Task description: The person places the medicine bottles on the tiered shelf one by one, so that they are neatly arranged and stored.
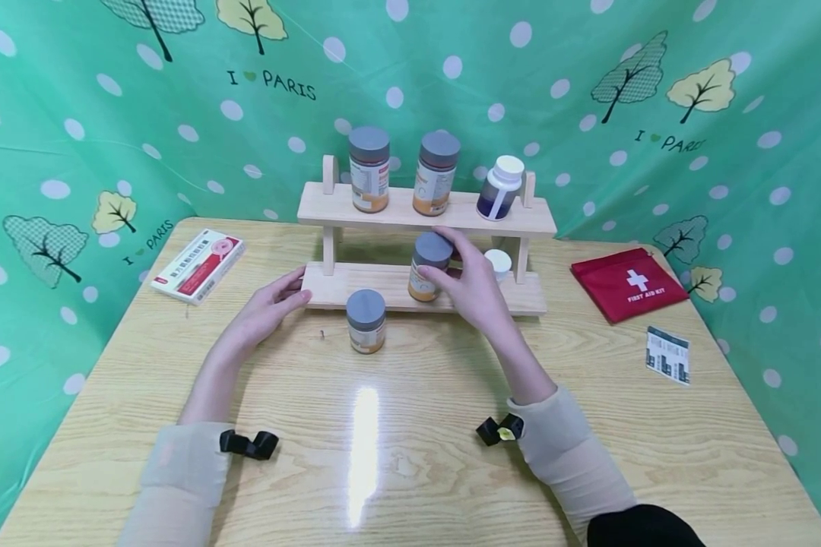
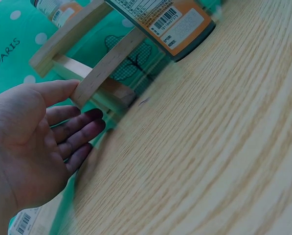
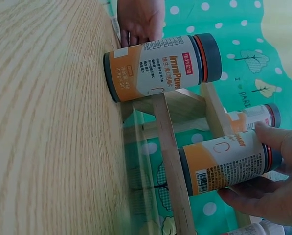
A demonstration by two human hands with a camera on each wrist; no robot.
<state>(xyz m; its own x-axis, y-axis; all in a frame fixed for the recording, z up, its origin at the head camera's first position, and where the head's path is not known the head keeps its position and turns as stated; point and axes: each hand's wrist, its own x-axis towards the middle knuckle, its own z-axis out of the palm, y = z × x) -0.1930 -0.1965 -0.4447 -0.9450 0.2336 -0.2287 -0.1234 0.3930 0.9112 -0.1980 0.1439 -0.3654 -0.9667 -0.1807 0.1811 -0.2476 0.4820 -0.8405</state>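
My right hand (image 1: 474, 282) grips a grey-lidded vitamin bottle (image 1: 424, 282) near its top, thumb on one side and fingers on the other. In the right wrist view that bottle (image 3: 224, 164) is upright at the front edge of the lower shelf board (image 3: 172, 161). My left hand (image 1: 267, 308) touches the left end of the wooden shelf (image 1: 328, 285) with relaxed fingers; its thumb meets the board's end in the left wrist view. Another grey-lidded bottle (image 1: 366, 323) stands on the table in front of the shelf. Behind my right hand shows a white-capped bottle (image 1: 499, 262) on the lower board.
Two grey-lidded bottles (image 1: 369, 171) and a white-capped dark bottle (image 1: 501, 188) stand on the upper board. A medicine box (image 1: 198, 266) lies at left on the table (image 1: 280, 471). At right lie a red first aid pouch (image 1: 626, 285) and a small printed packet (image 1: 667, 355).
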